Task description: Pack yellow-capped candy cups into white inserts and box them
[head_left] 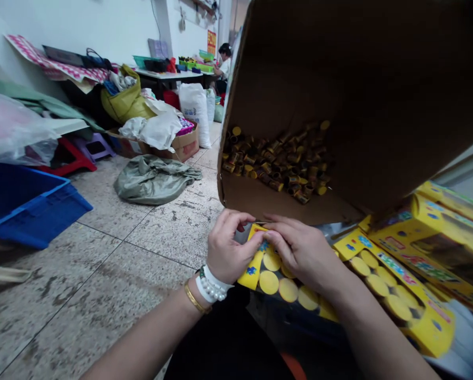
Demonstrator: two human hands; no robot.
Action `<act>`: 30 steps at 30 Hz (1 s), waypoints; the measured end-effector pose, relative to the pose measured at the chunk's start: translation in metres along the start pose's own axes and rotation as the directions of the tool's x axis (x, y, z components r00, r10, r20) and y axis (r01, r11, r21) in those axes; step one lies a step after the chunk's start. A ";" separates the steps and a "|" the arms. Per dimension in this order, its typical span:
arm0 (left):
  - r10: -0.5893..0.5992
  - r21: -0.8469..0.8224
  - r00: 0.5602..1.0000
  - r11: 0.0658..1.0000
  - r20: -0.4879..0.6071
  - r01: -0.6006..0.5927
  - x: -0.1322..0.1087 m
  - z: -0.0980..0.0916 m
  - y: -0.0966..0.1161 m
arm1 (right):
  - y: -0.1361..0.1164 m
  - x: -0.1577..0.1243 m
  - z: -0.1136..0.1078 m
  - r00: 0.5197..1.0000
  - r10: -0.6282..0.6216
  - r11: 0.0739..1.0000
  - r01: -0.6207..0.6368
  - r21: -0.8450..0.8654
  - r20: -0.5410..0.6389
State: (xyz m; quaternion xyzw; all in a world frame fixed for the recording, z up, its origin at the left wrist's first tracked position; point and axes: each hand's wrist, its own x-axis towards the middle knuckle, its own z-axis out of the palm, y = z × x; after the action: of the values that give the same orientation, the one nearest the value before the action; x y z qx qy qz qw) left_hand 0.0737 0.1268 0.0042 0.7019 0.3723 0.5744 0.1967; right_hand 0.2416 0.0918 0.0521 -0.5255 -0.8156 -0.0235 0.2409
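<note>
My left hand, with bracelets on the wrist, pinches the far left end of a yellow box. Several round yellow lids show through the window in its upper side. From the other side my right hand holds the same end, thumb beside the left thumb and fingers along the far edge. The box's right part is partly hidden by my right hand and forearm. Just beyond my hands a big cardboard carton lies open towards me. Small yellow-lidded tubs are heaped in it.
More yellow boxes are stacked at the right. A blue crate stands at the left. A grey-green sack lies on the tiled floor. Farther back are bags, a cardboard box, and a seated person by a table.
</note>
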 end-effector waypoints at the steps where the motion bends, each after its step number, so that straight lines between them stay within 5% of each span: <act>1: -0.013 -0.004 1.000 1.000 -0.023 0.012 -0.001 0.000 0.001 | 0.002 -0.001 0.001 0.999 -0.027 1.000 0.027 0.010 -0.020; 6: -0.030 -0.039 0.997 0.999 -0.077 0.027 -0.004 0.001 0.000 | 0.005 -0.001 -0.002 0.998 -0.035 0.999 0.036 0.025 -0.045; 13: 0.030 -0.095 0.999 0.995 0.020 -0.028 -0.003 -0.006 -0.004 | -0.008 -0.012 -0.004 0.966 0.067 0.997 -0.058 0.046 -0.248; 22: 0.044 -0.060 0.999 0.997 0.023 -0.043 -0.005 -0.007 -0.001 | -0.013 -0.010 -0.008 0.996 0.011 0.995 -0.002 0.103 -0.090; 27: -0.019 -0.072 0.997 0.997 0.072 0.024 0.000 -0.006 0.000 | -0.010 -0.003 -0.004 0.963 0.253 0.961 -0.240 0.136 -0.089; 30: -0.188 -0.153 0.974 0.966 0.122 0.206 0.005 -0.003 -0.001 | -0.008 0.001 -0.002 0.951 0.305 0.949 -0.299 0.098 -0.058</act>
State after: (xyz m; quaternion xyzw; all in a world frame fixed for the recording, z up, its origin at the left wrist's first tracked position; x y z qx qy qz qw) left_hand 0.0709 0.1313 0.0076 0.6724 0.3806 0.5424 0.3299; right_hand 0.2351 0.0887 0.0562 -0.6317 -0.7167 0.0305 0.2940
